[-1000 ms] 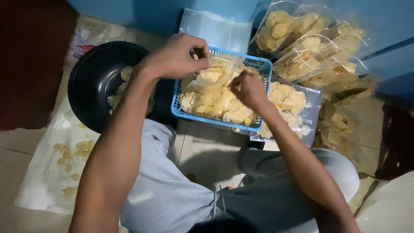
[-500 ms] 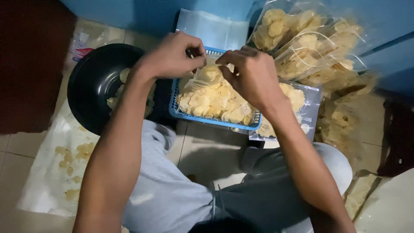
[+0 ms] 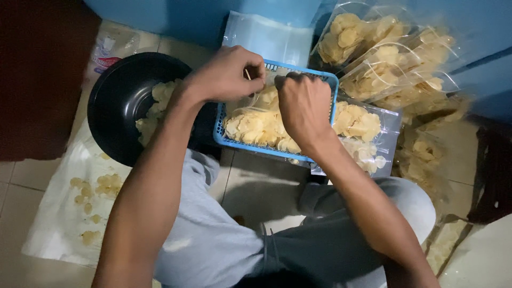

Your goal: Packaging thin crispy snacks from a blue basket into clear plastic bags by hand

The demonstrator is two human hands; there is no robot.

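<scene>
Head view, the only one. Person seated on the floor, knees in grey at bottom of frame. Both hands meet at upper centre over a blue plastic basket (image 3: 221,133). Left hand (image 3: 226,74) is curled, fingertips pinching the mouth of a clear plastic bag (image 3: 256,114) that lies in the basket, part-filled with pale yellow chips (image 3: 256,128). Right hand (image 3: 304,104) is clenched with knuckles up and fingers tucked at the same bag mouth; what exactly it grips is hidden under the hand, looks like the bag's top edge.

Left of the basket, touching it: black round bowl (image 3: 114,106) with a few chips against its right side. Lower left: white sheet (image 3: 53,224) on the tiles with loose chips scattered on it. Upper centre, just behind the basket: stack of empty clear bags (image 3: 269,37). Upper right: pile of filled bags (image 3: 384,64), one more flat bag (image 3: 368,133) beside the basket's right edge.

Risks, my read: chips are brittle, a tight squeeze would crush them. The bag mouth is held by fingertips only; a slip would spill chips into the basket. The basket sits at the knees, so a leg shift could tip it.
</scene>
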